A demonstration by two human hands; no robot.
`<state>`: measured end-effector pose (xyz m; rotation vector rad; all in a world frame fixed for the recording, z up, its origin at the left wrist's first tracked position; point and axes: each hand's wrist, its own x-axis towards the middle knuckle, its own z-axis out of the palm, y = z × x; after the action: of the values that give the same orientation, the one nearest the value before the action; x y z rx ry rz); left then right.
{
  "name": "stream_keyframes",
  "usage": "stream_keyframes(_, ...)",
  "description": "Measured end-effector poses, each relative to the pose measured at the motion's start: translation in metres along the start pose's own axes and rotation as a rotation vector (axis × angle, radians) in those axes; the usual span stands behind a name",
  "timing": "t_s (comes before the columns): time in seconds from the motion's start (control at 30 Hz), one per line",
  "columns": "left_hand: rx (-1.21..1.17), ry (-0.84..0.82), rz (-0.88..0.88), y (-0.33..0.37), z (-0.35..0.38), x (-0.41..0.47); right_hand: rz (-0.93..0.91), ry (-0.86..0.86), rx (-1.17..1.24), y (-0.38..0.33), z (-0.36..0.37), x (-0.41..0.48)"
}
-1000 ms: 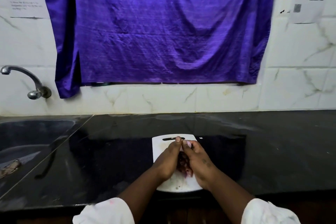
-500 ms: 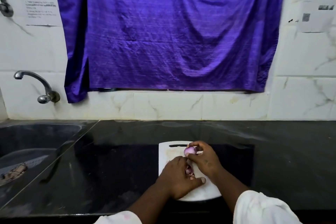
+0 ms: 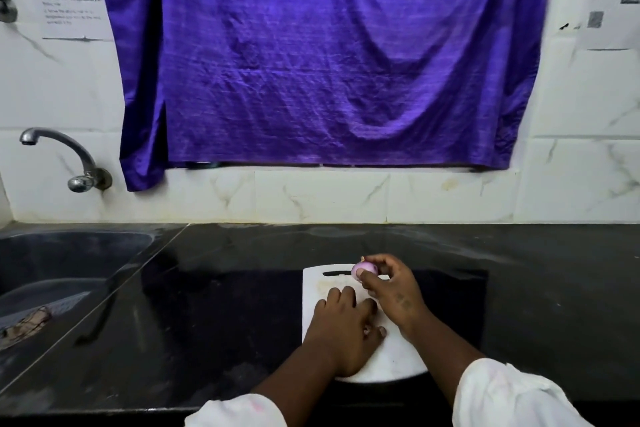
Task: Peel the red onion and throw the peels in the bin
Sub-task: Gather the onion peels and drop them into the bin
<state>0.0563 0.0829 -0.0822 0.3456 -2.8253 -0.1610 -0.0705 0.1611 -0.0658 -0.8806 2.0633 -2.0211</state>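
A black stone counter carries a white cutting board. The peeled onion (pale pink, small) is pinched in the right hand between thumb and fingertips, above the far end of the board. The left hand lies curled on the board nearer the person; I cannot tell what it covers.

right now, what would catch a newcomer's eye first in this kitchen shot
The big purple cloth hanging on the tiled wall dominates the upper frame. Below it, on the black counter, a white cutting board sits under both hands; the right hand holds a small peeled onion at its far end.
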Motion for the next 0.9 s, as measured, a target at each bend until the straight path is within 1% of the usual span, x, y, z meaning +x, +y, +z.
stream_keyframes(0.13,0.023,0.006,0.016,0.005,0.0,-0.001,0.028,0.018,0.06,-0.004,-0.004,-0.008)
stream_keyframes(0.3,0.057,-0.028,0.02,0.016,-0.008,-0.003,0.057,-0.026,0.131,-0.014,-0.007,-0.024)
stream_keyframes(0.43,0.052,-0.038,-0.017,0.023,-0.015,-0.007,0.085,-0.031,0.237,-0.029,-0.006,-0.042)
stream_keyframes(0.57,0.003,-0.036,-0.062,0.026,-0.022,-0.015,0.144,0.0,0.338,-0.042,-0.006,-0.056)
stream_keyframes(0.63,-0.088,0.003,-0.088,0.025,-0.026,-0.019,0.167,0.016,0.405,-0.047,-0.005,-0.063)
stream_keyframes(0.77,-0.395,0.12,-0.194,0.011,-0.041,-0.027,0.205,0.04,0.551,-0.062,0.002,-0.073)
stream_keyframes(0.9,-0.692,0.277,-0.321,-0.019,-0.068,-0.051,0.186,-0.086,0.644,-0.089,0.026,-0.088)
